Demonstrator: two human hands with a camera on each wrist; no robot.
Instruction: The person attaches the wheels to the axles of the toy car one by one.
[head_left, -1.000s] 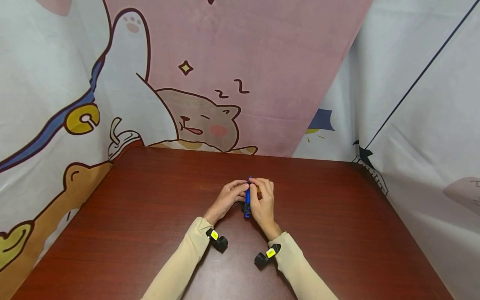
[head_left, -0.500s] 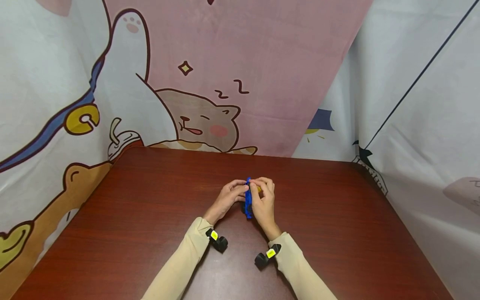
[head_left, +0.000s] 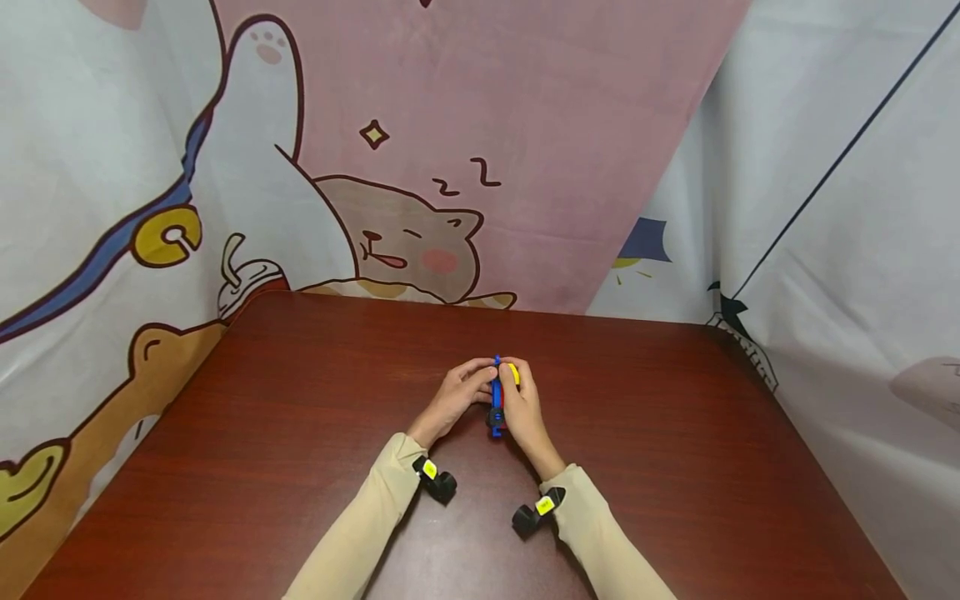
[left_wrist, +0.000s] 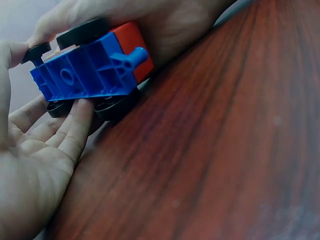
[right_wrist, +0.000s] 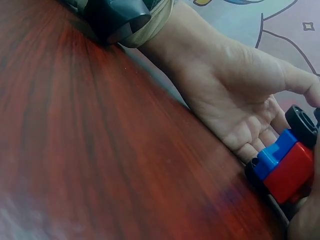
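Note:
A toy vehicle (head_left: 497, 396) stands on its side between the two hands, just above the table or touching it; which one I cannot tell. In the left wrist view its blue chassis (left_wrist: 82, 75) shows its underside, with black wheels (left_wrist: 116, 106) and a red block (left_wrist: 136, 37) behind. My left hand (head_left: 452, 397) holds it from the left, thumb at the front wheel and fingers against the lower wheels. From the other side my right hand (head_left: 527, 410) grips it, its fingertips near a yellow part (head_left: 514, 373). Some of the fingertips are hidden by the toy.
Everything happens over a dark red-brown wooden table (head_left: 337, 400). Behind it hangs a cloth (head_left: 570, 167) with cartoon animals, and white fabric (head_left: 847, 192) closes off the right side. Black wrist cameras (head_left: 444, 488) sit on both sleeves.
The toy has turned slightly in the hands. My right fingers have shifted and drawn closer together, so more of the yellow part shows. The left hand has hardly moved.

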